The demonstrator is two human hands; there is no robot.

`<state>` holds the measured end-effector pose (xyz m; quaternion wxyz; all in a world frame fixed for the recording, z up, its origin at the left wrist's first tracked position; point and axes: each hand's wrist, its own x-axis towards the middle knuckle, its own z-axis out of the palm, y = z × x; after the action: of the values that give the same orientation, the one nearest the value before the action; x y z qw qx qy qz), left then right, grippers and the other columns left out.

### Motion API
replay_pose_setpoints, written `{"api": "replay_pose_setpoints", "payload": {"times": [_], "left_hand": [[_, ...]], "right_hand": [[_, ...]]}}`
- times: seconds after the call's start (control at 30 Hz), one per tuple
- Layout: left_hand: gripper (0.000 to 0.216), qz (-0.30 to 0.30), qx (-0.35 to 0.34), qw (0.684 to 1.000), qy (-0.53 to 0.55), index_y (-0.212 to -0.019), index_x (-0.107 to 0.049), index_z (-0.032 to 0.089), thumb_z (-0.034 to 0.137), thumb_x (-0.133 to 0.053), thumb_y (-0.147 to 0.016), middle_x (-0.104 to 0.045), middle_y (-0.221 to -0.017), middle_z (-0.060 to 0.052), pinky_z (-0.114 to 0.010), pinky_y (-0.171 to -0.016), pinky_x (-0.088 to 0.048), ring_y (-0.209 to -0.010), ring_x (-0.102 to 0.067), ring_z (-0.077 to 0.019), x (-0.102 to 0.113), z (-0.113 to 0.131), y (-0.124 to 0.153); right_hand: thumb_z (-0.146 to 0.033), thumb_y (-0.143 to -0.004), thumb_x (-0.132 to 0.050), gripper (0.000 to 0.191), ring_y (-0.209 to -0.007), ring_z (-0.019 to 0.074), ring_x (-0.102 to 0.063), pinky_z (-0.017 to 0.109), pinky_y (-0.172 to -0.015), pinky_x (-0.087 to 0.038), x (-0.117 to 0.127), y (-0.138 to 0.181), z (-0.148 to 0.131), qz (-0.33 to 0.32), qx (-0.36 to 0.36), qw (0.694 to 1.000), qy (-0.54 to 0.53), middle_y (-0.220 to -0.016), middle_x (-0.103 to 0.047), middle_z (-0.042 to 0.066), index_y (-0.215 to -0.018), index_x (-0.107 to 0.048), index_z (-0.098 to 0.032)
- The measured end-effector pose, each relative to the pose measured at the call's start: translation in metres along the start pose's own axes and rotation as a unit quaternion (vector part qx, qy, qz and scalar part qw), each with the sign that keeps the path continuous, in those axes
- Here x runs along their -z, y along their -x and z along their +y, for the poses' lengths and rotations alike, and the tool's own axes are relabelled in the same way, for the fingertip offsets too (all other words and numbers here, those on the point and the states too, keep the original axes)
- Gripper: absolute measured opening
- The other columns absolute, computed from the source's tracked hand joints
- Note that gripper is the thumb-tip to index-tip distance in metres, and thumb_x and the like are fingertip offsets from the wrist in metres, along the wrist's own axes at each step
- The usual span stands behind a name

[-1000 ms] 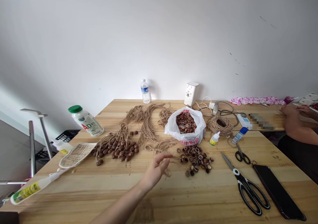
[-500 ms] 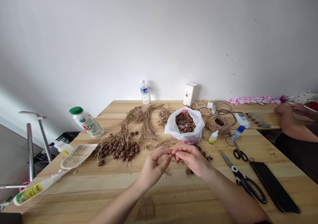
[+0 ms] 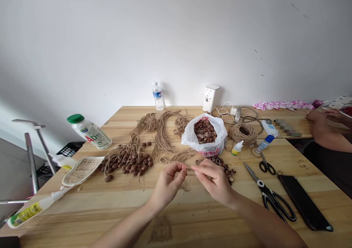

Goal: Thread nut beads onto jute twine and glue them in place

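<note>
My left hand (image 3: pixel 169 184) and my right hand (image 3: pixel 216 180) are raised over the front middle of the table, fingertips pinched and a small gap apart. A thin strand of twine (image 3: pixel 189 169) seems to run between them, though it is very small. Beneath the fingers, a loose bit of twine (image 3: pixel 184 186) shows. Close behind stands a white plastic bag (image 3: pixel 188 140) full of cut brown nutshell rings (image 3: pixel 205 130). More shell pieces (image 3: pixel 227 167) lie behind my right hand. To the left, a heap of brown nuts on twine cords (image 3: pixel 134 163) lies beside bundles of cut twine (image 3: pixel 164 134).
Large scissors (image 3: pixel 261 184), small scissors (image 3: pixel 266 166) and a black phone (image 3: pixel 302 200) lie at right. Behind them are a twine coil (image 3: pixel 243 132) and small glue bottles (image 3: pixel 237 148). A woven tray (image 3: pixel 82 171) and white bottle (image 3: pixel 90 132) stand left. Another person's arm (image 3: pixel 324 127) rests far right.
My hands have drawn slightly apart; before, their fingertips met. The right fingers have spread a little. The view has shifted slightly, moving the table up in the picture.
</note>
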<state>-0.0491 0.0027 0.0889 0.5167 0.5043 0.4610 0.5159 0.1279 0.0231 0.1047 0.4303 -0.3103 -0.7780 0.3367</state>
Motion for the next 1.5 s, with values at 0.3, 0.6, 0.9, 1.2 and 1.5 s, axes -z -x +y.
{"api": "replay_pose_setpoints", "payload": {"times": [0.3,0.6,0.9,1.2,1.5], "left_hand": [[0.025,-0.137,0.136,0.948,0.255,-0.066,-0.061,0.013,0.034,-0.075,-0.066,-0.059,-0.056,-0.001,-0.025,-0.058,-0.038,-0.055,-0.049,-0.0101,-0.004,-0.002,-0.001],[0.023,-0.152,0.162,0.932,0.285,-0.063,-0.064,0.012,0.029,-0.080,-0.061,-0.061,-0.053,-0.001,-0.022,-0.058,-0.036,-0.054,-0.052,-0.0088,-0.009,-0.004,0.001],[0.021,-0.162,0.138,0.938,0.275,-0.064,-0.064,0.013,0.028,-0.078,-0.062,-0.061,-0.056,0.000,-0.023,-0.060,-0.038,-0.056,-0.052,-0.0092,-0.010,-0.009,0.002],[0.023,-0.179,0.148,0.932,0.279,-0.064,-0.065,0.013,0.032,-0.077,-0.065,-0.062,-0.056,-0.001,-0.023,-0.061,-0.038,-0.057,-0.052,-0.0094,-0.014,-0.012,0.005],[0.025,-0.173,0.155,0.927,0.293,-0.066,-0.065,0.013,0.037,-0.074,-0.067,-0.062,-0.058,-0.002,-0.025,-0.064,-0.038,-0.059,-0.053,-0.0106,-0.014,-0.015,0.005]], "right_hand": [[-0.018,-0.085,-0.054,0.014,-0.072,0.0148,-0.058,0.027,-0.065,-0.047,0.003,0.000,-0.013,-0.004,0.037,0.999,-0.013,-0.077,-0.065,0.005,-0.091,-0.067,-0.018],[-0.009,-0.082,-0.056,0.013,-0.067,0.0144,-0.058,0.029,-0.067,-0.047,0.000,0.002,-0.019,0.010,0.135,0.989,0.051,-0.073,-0.067,0.003,-0.086,-0.064,-0.018],[-0.007,-0.078,-0.053,0.013,-0.061,0.0130,-0.053,0.028,-0.064,-0.046,-0.003,0.005,-0.021,0.024,0.157,0.978,0.136,-0.065,-0.060,0.001,-0.072,-0.054,-0.018],[-0.007,-0.076,-0.051,0.013,-0.060,0.0125,-0.051,0.025,-0.059,-0.043,-0.002,0.006,-0.023,0.020,0.132,0.984,0.119,-0.063,-0.058,0.000,-0.073,-0.051,-0.019],[-0.007,-0.076,-0.051,0.012,-0.060,0.0128,-0.051,0.026,-0.059,-0.043,-0.001,0.006,-0.024,0.007,0.122,0.984,0.126,-0.062,-0.057,0.001,-0.072,-0.050,-0.019]]}}
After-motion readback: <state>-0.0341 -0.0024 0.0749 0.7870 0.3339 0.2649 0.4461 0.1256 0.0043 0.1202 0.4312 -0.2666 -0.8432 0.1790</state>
